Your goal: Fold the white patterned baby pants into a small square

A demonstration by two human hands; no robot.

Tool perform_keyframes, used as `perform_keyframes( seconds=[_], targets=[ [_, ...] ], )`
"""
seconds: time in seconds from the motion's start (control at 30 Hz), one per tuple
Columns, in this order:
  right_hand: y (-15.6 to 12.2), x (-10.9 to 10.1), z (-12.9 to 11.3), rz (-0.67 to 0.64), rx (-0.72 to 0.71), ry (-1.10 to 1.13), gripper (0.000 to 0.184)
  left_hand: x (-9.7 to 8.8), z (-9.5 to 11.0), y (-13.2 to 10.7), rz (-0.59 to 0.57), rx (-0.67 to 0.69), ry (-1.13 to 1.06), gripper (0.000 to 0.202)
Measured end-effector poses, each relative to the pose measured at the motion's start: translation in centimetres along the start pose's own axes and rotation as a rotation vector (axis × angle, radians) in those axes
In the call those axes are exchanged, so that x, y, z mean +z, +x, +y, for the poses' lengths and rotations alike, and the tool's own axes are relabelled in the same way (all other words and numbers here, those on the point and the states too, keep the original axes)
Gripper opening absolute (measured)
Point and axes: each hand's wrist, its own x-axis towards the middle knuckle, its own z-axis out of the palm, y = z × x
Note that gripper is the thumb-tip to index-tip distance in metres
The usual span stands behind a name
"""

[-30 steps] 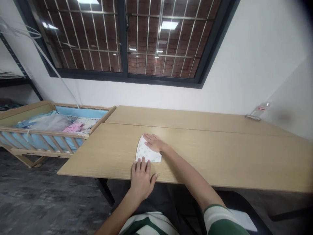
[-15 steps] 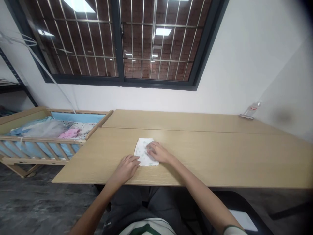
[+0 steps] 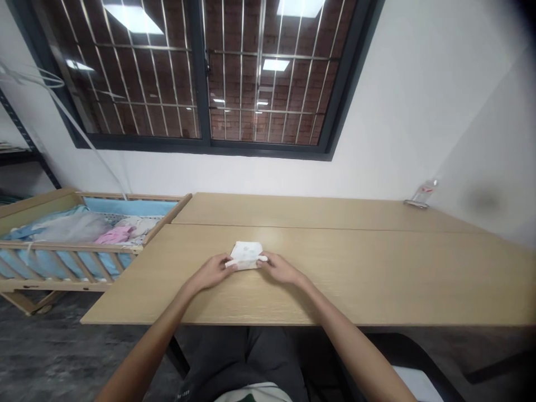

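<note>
A small white cloth [image 3: 247, 250] with a faint print lies on the wooden table [image 3: 355, 268] in front of me. Its near edge is lifted and folded back over the rest. My left hand [image 3: 213, 271] pinches the left corner of that edge between thumb and fingers. At the opposite corner, my right hand [image 3: 280, 268] grips the same edge, fingers curled round it. The far part of the cloth rests flat on the tabletop. What kind of cloth item it is, I cannot tell.
To the left stands a wooden crib [image 3: 77, 245] with blue lining, holding a pink cloth [image 3: 114, 234] and pale bedding. A clear bottle [image 3: 425, 191] is at the table's back right, near the wall. A black chair [image 3: 402, 346] is below the table at right.
Both hands have taken the cloth's near corners and folded that edge away from me. Before, my hands lay on the flat cloth. The view has tilted slightly upward.
</note>
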Motion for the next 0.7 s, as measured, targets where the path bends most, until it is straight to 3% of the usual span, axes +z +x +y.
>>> perform_keyframes(
  seconds=[0.17, 0.47, 0.6, 0.7],
  targets=[
    [2.1, 0.3, 2.5, 0.165, 0.042, 0.139, 0.040, -0.6, -1.5, 1.9, -0.033, -0.036, -0.018, 0.038],
    [5.5, 1.2, 5.2, 0.439, 0.299, -0.113, 0.018, 2.1, -3.4, 5.7, 0.122, -0.311, 0.266, 0.023],
    [5.4, 2.3, 5.1, 0.556, 0.332, -0.159, 0.032, 2.7, -3.4, 5.7, 0.188, -0.391, 0.384, 0.019],
    [4.9, 2.9, 4.1, 0.697, 0.193, -0.345, 0.045, 2.9, -2.8, 5.4, 0.284, -0.367, 0.465, 0.031]
  ],
)
